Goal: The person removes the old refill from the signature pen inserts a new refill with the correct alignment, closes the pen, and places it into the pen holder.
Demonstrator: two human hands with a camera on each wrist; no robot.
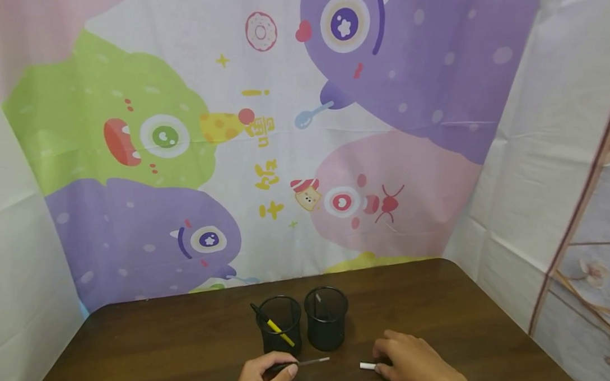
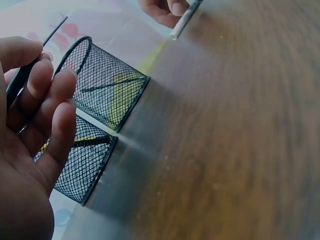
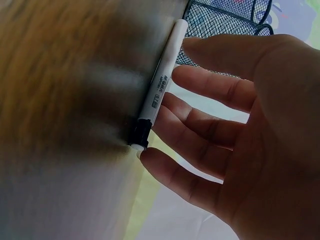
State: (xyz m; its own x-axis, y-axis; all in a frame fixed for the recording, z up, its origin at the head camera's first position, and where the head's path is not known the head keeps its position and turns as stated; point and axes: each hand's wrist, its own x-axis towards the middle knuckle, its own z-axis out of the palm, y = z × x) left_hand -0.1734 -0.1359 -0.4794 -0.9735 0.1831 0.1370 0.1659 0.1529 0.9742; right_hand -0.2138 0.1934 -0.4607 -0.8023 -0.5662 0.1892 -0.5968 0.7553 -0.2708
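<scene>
My left hand (image 1: 268,372) pinches the black handle of a small screwdriver (image 1: 313,360) between thumb and fingers. Its thin shaft points right, in front of two black mesh pen cups. In the left wrist view the handle (image 2: 19,82) sits between the thumb and index finger, while the other fingers curl loosely. To the right, my right hand (image 1: 414,362) holds a white pen (image 3: 162,82) with a black end, low over the table. Thumb and fingertips lie along one side of the barrel, which carries small dark print. In the head view only the pen's white tip shows.
The left mesh cup (image 1: 267,339) holds a yellow and black stick-shaped item (image 1: 279,331). Beside it, the right mesh cup (image 1: 326,334) has a slim dark item inside. Both stand on a brown wooden table (image 1: 179,332), backed by a cartoon-printed cloth (image 1: 282,257).
</scene>
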